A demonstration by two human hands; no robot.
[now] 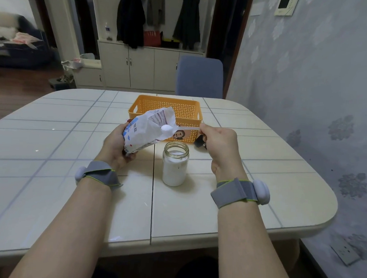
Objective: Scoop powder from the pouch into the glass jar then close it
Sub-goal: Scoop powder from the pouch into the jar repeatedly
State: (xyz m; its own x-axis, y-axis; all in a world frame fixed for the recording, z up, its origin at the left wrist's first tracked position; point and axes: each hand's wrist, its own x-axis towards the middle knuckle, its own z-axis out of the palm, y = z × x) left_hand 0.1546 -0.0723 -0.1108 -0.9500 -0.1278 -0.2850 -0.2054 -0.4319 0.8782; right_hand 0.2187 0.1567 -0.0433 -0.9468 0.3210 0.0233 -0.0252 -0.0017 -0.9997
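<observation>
My left hand (pixel 115 145) grips a white and blue pouch (pixel 145 132), tilted with its open mouth up and to the right. My right hand (pixel 219 149) pinches the handle of a white plastic spoon (pixel 179 128). The spoon's bowl is heaped with white powder and sits at the pouch's mouth. Below it stands an open glass jar (pixel 175 166), mostly full of white powder, on the table. A dark object (pixel 199 142), perhaps the lid, peeks out behind my right hand.
An orange perforated basket (pixel 187 109) stands just behind the pouch and jar. The tiled table (pixel 72 133) has a centre seam running toward me. A blue chair (pixel 199 77) is at the far side, and a wall is close on the right.
</observation>
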